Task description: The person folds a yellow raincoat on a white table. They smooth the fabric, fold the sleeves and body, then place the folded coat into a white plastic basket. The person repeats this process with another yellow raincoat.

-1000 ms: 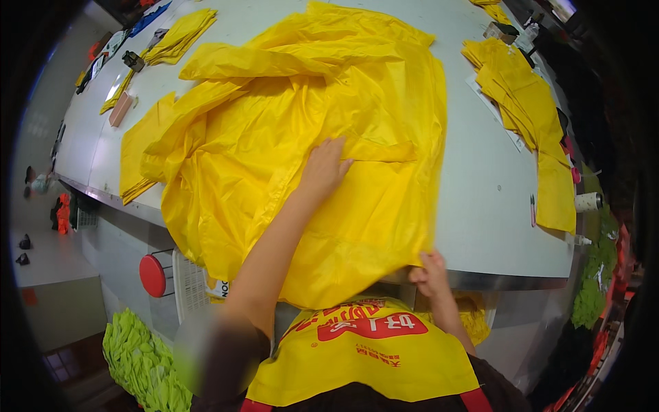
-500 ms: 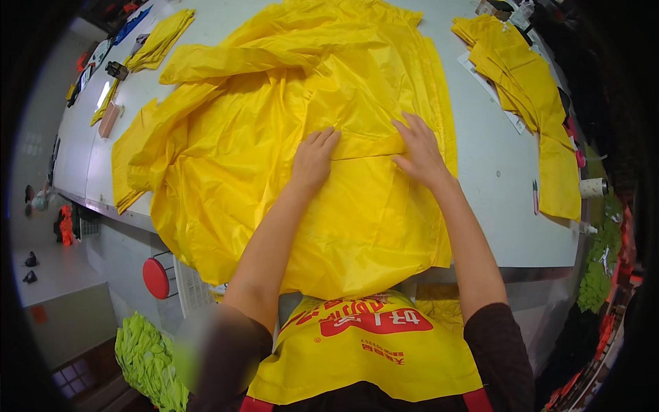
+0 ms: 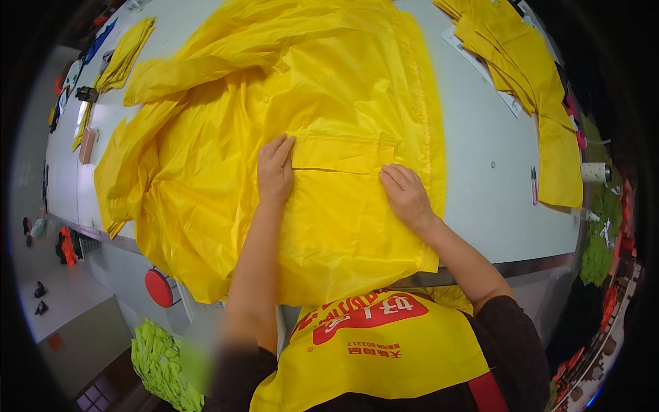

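A: Yellow fabric (image 3: 326, 220) position?
B: Spread on worktop (image 3: 480, 213), overhanging near edge; flap (image 3: 340, 154) between left hand (image 3: 276, 177) and right hand (image 3: 410, 199).
A: Fingers (image 3: 393, 176)?
B: Touching flap's left and right ends; pinching or resting, cannot tell.

the yellow fabric (image 3: 329, 223) runs past the top edge, its far end out of sight, and it covers much of the table (image 3: 480, 206). at the flap (image 3: 343, 152), the fingers' undersides are hidden on both the left hand (image 3: 274, 172) and the right hand (image 3: 410, 199), so whether either pinches or merely rests can't be told. a blur swallows part of the left sleeve (image 3: 241, 378). the red strap (image 3: 489, 398) is cut by the lower edge, the yellow stack (image 3: 498, 51) by the upper. two dark things (image 3: 41, 307) far left are too small to tell.
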`<action>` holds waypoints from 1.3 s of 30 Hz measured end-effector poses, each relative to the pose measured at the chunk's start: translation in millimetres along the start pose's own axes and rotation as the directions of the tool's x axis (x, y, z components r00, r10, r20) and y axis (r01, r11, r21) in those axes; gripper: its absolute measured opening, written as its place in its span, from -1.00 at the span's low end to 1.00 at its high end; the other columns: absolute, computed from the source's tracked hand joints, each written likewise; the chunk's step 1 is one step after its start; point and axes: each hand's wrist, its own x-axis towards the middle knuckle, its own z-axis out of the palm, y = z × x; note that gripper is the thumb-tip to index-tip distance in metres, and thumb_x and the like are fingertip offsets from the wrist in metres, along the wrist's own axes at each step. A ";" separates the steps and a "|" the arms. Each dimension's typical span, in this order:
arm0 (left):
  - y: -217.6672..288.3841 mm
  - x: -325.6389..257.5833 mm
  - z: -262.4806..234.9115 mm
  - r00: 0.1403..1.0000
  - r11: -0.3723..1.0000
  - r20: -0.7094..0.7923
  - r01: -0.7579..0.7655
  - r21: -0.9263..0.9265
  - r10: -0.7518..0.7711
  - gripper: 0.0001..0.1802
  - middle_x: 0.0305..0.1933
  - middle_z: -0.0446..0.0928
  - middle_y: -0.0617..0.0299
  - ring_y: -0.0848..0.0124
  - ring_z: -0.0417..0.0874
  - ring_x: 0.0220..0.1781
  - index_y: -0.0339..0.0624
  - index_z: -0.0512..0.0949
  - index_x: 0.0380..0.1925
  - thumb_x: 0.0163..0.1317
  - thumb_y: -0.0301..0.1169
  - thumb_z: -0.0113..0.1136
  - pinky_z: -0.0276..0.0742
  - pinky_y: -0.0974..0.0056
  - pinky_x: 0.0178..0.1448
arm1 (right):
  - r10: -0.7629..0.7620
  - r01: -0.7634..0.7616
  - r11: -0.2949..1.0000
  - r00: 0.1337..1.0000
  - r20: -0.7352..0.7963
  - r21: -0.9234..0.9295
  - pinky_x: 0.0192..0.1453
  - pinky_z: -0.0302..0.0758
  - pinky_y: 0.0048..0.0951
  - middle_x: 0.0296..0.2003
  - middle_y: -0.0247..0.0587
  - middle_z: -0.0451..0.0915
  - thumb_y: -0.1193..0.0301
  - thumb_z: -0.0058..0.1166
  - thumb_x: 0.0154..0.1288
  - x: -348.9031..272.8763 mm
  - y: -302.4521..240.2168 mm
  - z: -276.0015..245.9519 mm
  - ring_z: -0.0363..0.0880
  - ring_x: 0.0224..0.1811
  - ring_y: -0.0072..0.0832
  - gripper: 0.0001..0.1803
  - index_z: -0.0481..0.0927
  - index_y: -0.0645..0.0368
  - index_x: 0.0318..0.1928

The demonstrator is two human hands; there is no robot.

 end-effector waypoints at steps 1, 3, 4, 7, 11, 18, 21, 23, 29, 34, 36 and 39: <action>0.4 -0.6 0.7 1.000 1.000 0.002 0.005 -0.007 -0.005 -0.74 -0.04 0.52 0.09 0.15 0.46 0.00 -0.21 0.56 -0.14 0.15 -0.57 0.05 0.36 0.21 0.12 | 0.025 -0.025 0.999 1.000 -0.004 0.022 0.08 0.38 -0.31 -0.03 -0.08 0.47 0.58 0.03 0.00 -1.2 1.0 1.2 0.42 -0.02 -0.20 -0.63 0.47 0.33 -0.09; -0.6 -1.1 1.2 1.000 1.000 0.000 0.019 -0.017 -0.019 -0.73 -0.04 0.51 0.08 0.14 0.46 0.01 -0.20 0.57 -0.15 0.11 -0.57 0.07 0.37 0.21 0.11 | 0.070 -0.069 0.997 0.997 -0.018 0.022 0.02 0.41 -0.30 -0.06 -0.10 0.48 0.57 0.03 0.02 10.5 -4.0 -7.1 0.43 -0.03 -0.19 -0.70 0.48 0.32 -0.15; -0.6 -0.2 1.9 1.000 0.999 0.004 0.025 -0.020 -0.025 -0.74 -0.04 0.51 0.08 0.14 0.46 0.01 -0.20 0.57 -0.16 0.11 -0.56 0.08 0.37 0.21 0.11 | 0.090 -0.090 0.996 0.996 -0.024 0.023 -0.01 0.43 -0.30 -0.07 -0.10 0.48 0.57 0.03 0.03 14.1 -4.7 -10.2 0.44 -0.04 -0.18 -0.73 0.49 0.31 -0.18; 1.0 2.5 2.7 0.999 0.999 0.013 0.032 -0.026 -0.032 -0.75 -0.04 0.52 0.09 0.15 0.46 0.00 -0.21 0.57 -0.17 0.11 -0.55 0.09 0.37 0.20 0.10 | -0.009 0.010 1.000 0.995 0.097 -0.016 -0.18 0.48 -0.35 -0.24 -0.10 0.54 0.48 0.00 0.16 21.9 20.7 -6.3 0.51 -0.17 -0.22 -0.86 0.48 0.29 -0.29; 1.2 2.6 0.5 1.000 1.000 0.004 0.020 -0.014 -0.020 -0.76 -0.05 0.53 0.09 0.16 0.47 -0.01 -0.21 0.57 -0.18 0.11 -0.53 0.11 0.37 0.21 0.10 | 0.571 -0.698 0.594 0.716 0.403 0.399 -0.42 0.46 -0.45 -0.53 -0.12 0.53 0.34 -0.07 0.29 73.5 56.9 -6.9 0.54 -0.53 -0.39 -0.77 0.46 0.29 -0.33; -1.3 2.5 -2.2 0.998 0.998 0.007 0.065 -0.026 -0.065 -0.79 -0.08 0.55 0.09 0.17 0.50 -0.04 -0.21 0.59 -0.23 0.08 -0.52 0.15 0.39 0.22 0.07 | 0.543 -0.823 0.355 0.567 0.619 0.443 -0.55 0.42 -0.53 -0.60 -0.26 0.52 0.29 -0.05 0.28 99.8 84.7 -4.1 0.49 -0.66 -0.57 -0.74 0.48 0.26 -0.36; -4.0 2.7 4.4 0.998 0.996 -0.024 0.050 -0.076 -0.052 -0.79 -0.08 0.55 0.08 0.18 0.50 -0.05 -0.22 0.59 -0.24 0.07 -0.54 0.15 0.40 0.23 0.06 | 0.549 -0.764 0.428 0.644 0.533 0.483 -0.60 0.33 -0.64 -0.63 -0.37 0.46 0.28 -0.04 0.30 91.3 80.2 -6.3 0.41 -0.70 -0.68 -0.75 0.49 0.24 -0.34; -3.2 3.2 1.5 0.996 0.993 -0.004 0.089 -0.080 -0.090 -0.80 -0.05 0.54 0.10 0.21 0.51 -0.01 -0.22 0.59 -0.23 0.12 -0.53 0.11 0.39 0.28 0.10 | 0.525 -0.715 0.549 0.698 0.487 0.433 -0.52 0.34 -0.62 -0.59 -0.33 0.47 0.32 0.09 0.20 87.2 72.9 -9.6 0.43 -0.59 -0.64 -0.75 0.48 0.25 -0.25; -6.1 0.7 2.5 0.995 0.991 -0.042 0.084 -0.101 -0.088 -0.82 -0.12 0.55 0.07 0.16 0.50 -0.04 -0.25 0.58 -0.30 0.06 -0.59 0.10 0.41 0.23 0.06 | 0.384 -0.476 0.768 0.877 0.288 0.428 -0.32 0.43 -0.46 -0.47 -0.21 0.52 0.43 0.19 0.05 57.2 62.8 -5.6 0.50 -0.46 -0.38 -0.72 0.47 0.20 -0.20; -3.3 0.5 -0.9 0.987 0.974 -0.023 0.154 -0.165 -0.160 -0.81 -0.10 0.54 0.05 0.14 0.49 -0.03 -0.25 0.58 -0.29 0.04 -0.53 0.15 0.40 0.21 0.09 | 0.169 -0.190 0.900 0.982 0.089 0.393 -0.29 0.48 -0.39 -0.42 -0.12 0.53 0.53 0.13 0.04 48.4 64.0 -3.3 0.52 -0.40 -0.22 -0.85 0.48 0.23 -0.33; -1.4 -1.5 -2.5 0.984 0.968 -0.007 0.176 -0.177 -0.180 -0.77 -0.05 0.51 0.03 0.13 0.47 0.00 -0.25 0.58 -0.27 0.02 -0.48 0.20 0.38 0.20 0.11 | 0.276 -0.297 0.859 0.955 0.112 0.417 -0.30 0.47 -0.37 -0.44 -0.10 0.54 0.49 0.12 0.06 52.3 60.8 -5.3 0.52 -0.42 -0.20 -0.86 0.47 0.23 -0.35; 13.6 -5.6 -2.2 0.979 0.973 0.020 0.203 -0.113 -0.202 -0.69 0.06 0.44 -0.01 0.12 0.42 0.08 -0.24 0.58 -0.23 -0.02 -0.40 0.29 0.36 0.19 0.14 | 0.432 -0.503 0.791 0.862 0.264 0.349 -0.32 0.46 -0.30 -0.46 -0.06 0.55 0.37 0.09 0.09 64.9 58.0 -10.4 0.51 -0.44 -0.16 -0.81 0.47 0.24 -0.39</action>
